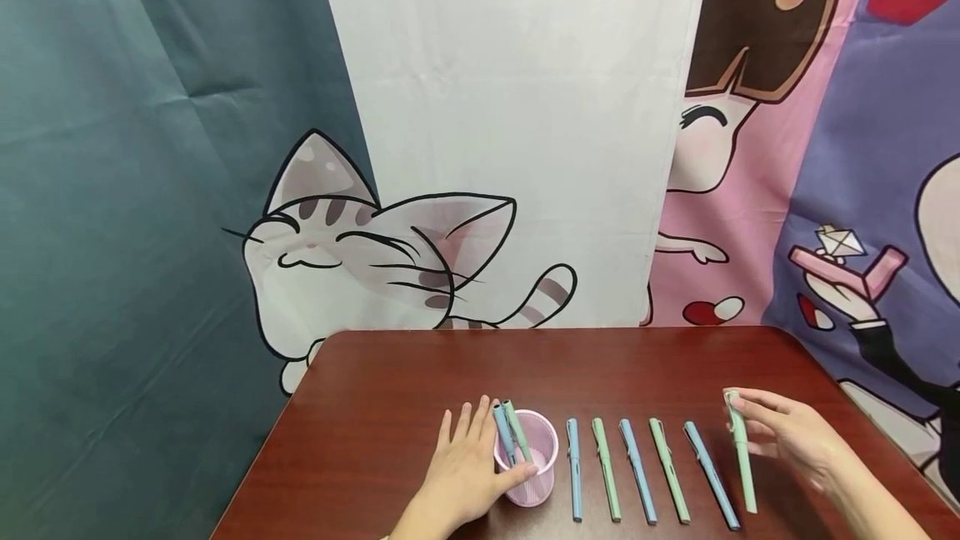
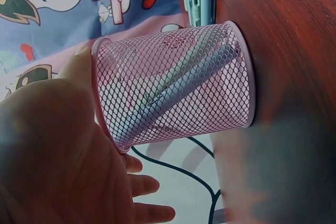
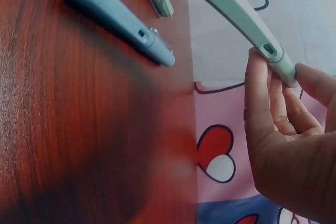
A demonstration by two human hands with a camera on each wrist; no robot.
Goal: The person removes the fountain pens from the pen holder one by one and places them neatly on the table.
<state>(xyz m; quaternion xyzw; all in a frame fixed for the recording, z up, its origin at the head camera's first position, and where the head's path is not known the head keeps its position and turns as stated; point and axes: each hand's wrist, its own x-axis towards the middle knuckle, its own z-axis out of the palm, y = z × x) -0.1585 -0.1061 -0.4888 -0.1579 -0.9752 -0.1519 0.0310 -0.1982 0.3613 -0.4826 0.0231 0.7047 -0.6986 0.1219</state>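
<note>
In the head view my left hand rests beside a pink mesh pen cup, its fingers stretched out and the thumb at the rim. The left wrist view shows the mesh cup close to the palm, with pens leaning inside. A blue pen and a green pen stand in it. At the right, my right hand pinches a light green pen by its cap end. Seen from the right wrist, this green pen is between thumb and fingers, raised off the table.
Several blue and green pens lie in a row between cup and right hand, from a blue pen to another blue pen nearest that hand. The brown wooden table ends against a printed cartoon curtain.
</note>
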